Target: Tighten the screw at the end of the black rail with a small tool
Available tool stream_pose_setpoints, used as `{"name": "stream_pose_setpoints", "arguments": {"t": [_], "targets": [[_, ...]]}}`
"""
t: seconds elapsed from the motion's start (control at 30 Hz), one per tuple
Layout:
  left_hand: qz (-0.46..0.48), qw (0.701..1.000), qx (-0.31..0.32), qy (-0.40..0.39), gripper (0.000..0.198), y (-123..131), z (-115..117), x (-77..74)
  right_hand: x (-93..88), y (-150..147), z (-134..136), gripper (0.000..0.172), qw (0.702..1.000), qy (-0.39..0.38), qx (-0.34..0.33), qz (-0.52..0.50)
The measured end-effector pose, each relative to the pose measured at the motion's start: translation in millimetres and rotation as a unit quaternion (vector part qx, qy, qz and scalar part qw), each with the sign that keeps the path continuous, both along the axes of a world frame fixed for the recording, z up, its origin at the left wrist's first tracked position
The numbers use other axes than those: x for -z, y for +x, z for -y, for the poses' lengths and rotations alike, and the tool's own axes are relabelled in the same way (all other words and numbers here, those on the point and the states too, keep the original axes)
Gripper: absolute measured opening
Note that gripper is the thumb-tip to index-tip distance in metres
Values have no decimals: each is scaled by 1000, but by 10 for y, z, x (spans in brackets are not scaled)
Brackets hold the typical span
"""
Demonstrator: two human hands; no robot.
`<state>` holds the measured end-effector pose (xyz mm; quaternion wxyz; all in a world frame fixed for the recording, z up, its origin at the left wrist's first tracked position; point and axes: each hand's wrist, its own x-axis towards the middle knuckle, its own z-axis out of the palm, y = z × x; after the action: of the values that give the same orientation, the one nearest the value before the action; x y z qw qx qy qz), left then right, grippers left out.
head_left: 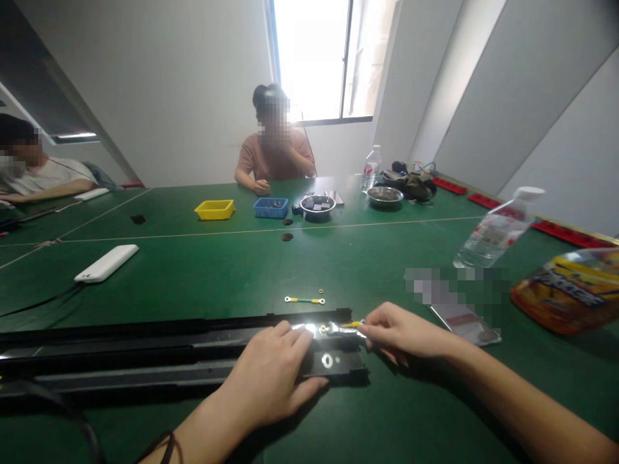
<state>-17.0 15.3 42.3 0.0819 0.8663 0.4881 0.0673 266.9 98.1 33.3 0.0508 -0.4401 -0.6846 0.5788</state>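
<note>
A long black metal rail (pixel 145 351) lies across the green table (pixel 242 270) in front of me. My left hand (pixel 271 377) rests on the rail's right end, fingers wrapped over its top edge beside a shiny bracket (pixel 333 330). My right hand (pixel 401 332) pinches the end of a short yellow-green wire (pixel 354 324) at that bracket. A second short wire with ring terminals (pixel 304 300) lies just beyond the rail, with a small washer (pixel 321 291) near it.
A white power bank (pixel 106 262) lies left. A yellow bin (pixel 215 209), a blue bin (pixel 271 207) and a metal bowl (pixel 317 205) stand before a seated person (pixel 273 161). A water bottle (pixel 493 233) and snack bag (pixel 570 290) sit right. Another person (pixel 33 171) sits far left.
</note>
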Motion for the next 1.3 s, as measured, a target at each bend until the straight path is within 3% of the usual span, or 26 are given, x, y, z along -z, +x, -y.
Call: {"name": "stream_pose_setpoints", "arguments": {"t": [0.2, 0.5, 1.3], "targets": [[-3, 1000, 0, -4, 43, -1, 2, -7, 36, 58, -86, 48, 999, 14, 41, 4], [-6, 1000, -1, -13, 47, -10, -6, -6, 135, 21, -115, 45, 992, 21, 105, -67], [6, 1000, -1, -14, 48, -29, -20, 46, 171, -47, -115, 45, 989, 46, 107, -90]]}}
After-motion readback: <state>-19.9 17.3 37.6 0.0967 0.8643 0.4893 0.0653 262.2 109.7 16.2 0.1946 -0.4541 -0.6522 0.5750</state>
